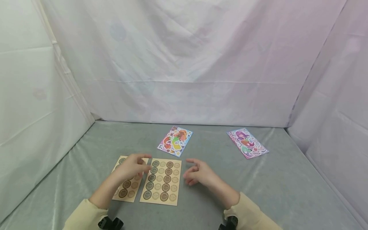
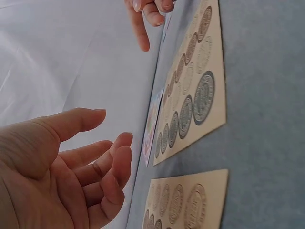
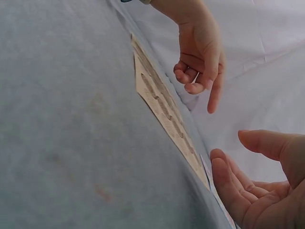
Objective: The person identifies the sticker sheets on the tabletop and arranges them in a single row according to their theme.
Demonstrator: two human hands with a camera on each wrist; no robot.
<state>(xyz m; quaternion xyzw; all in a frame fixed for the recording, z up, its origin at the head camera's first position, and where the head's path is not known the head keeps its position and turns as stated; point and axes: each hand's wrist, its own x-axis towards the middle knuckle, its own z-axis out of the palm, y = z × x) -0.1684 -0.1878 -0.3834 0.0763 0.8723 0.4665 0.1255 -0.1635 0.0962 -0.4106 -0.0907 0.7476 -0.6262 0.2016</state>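
Two tan sticker sheets with rows of round seal designs lie side by side on the grey cloth. Above the left sticker sheet hovers my left hand, covering part of it, fingers loosely bent and holding nothing. The right sticker sheet lies flat between my hands, fully visible in the head view. Just beyond its right edge is my right hand, raised off the cloth, its fingers relaxed and grasping nothing. In the left wrist view a gap separates the left palm from both sheets.
A colourful sticker sheet with red and yellow figures lies behind the tan sheets. Farther right is a pink and purple sticker sheet. White curtains enclose the grey table surface at the back and both sides.
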